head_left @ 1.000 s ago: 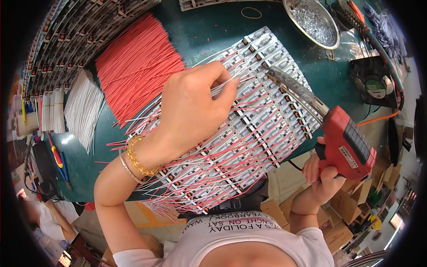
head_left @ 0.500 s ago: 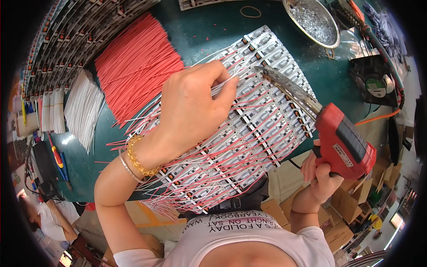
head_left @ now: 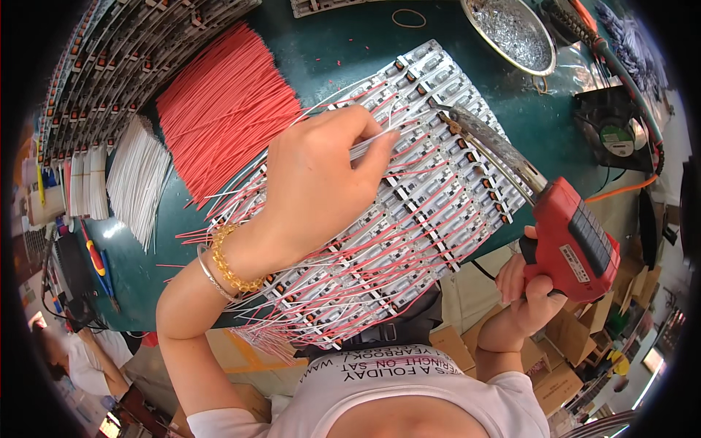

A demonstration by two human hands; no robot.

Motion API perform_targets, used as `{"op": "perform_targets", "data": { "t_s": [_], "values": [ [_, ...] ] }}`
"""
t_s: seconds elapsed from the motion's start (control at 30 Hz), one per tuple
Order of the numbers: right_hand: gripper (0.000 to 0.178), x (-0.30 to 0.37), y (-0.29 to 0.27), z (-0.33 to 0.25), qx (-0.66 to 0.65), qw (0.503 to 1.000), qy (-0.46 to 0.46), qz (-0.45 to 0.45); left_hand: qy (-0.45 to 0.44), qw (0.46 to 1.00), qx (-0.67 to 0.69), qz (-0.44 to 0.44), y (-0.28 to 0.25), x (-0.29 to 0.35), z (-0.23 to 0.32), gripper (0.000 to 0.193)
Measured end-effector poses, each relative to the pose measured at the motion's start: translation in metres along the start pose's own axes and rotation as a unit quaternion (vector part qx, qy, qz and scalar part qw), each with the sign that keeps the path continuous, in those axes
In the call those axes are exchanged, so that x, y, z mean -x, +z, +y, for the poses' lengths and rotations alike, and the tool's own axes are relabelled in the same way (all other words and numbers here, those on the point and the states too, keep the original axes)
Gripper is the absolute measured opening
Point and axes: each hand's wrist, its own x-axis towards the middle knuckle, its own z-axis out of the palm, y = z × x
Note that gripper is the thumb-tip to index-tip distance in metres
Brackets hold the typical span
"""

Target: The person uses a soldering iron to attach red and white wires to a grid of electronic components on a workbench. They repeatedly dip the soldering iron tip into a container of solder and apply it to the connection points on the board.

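My left hand (head_left: 314, 182), with a yellow beaded bracelet and a silver bangle at its wrist, is closed on several thin white wires (head_left: 376, 136). It hovers over a panel of small grey circuit boards (head_left: 438, 197), from which many red and white wires trail left. In my right hand (head_left: 537, 296) is a red soldering gun (head_left: 577, 241), gripped by its handle. Its dark, stained metal tip (head_left: 456, 117) points left over the upper boards, a little right of my left fingertips. Whether the tip touches a board, I cannot tell.
Left of the panel lie a stack of red wires (head_left: 226, 109) and a bundle of white wires (head_left: 139, 182). A metal bowl with silvery scraps (head_left: 511, 33) and a black fan (head_left: 613, 135) are at the upper right. Pliers (head_left: 102, 266) rest near the left table edge.
The soldering gun has shifted slightly right and down, its tip moving off to the right. My left hand, still pinching the white wires, has moved slightly right.
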Motion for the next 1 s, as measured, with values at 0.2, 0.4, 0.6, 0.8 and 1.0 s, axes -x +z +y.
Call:
{"op": "perform_targets", "data": {
  "t_s": [0.2, 0.4, 0.6, 0.8, 1.0],
  "values": [
    [0.074, 0.005, -0.005, 0.000, -0.020, 1.000, 0.017, 0.005, 0.024, 0.999, -0.044, 0.005, 0.003, 0.002, 0.000, 0.012],
    [0.069, 0.011, -0.012, 0.003, -0.021, 0.998, 0.064, 0.015, 0.062, 0.995, -0.070, 0.022, 0.005, 0.003, -0.001, 0.012],
    [0.065, 0.010, -0.007, -0.001, 0.010, 0.999, 0.036, -0.006, 0.067, 0.995, -0.071, 0.023, 0.005, 0.003, 0.000, 0.012],
    [0.073, 0.008, -0.006, 0.001, -0.004, 1.000, 0.014, -0.025, 0.073, 0.994, -0.074, 0.026, 0.005, 0.004, -0.001, 0.013],
    [0.074, 0.005, -0.006, 0.000, -0.035, 0.999, 0.013, -0.036, 0.077, 0.994, -0.067, 0.023, 0.000, 0.004, 0.000, 0.006]
  ]
}}
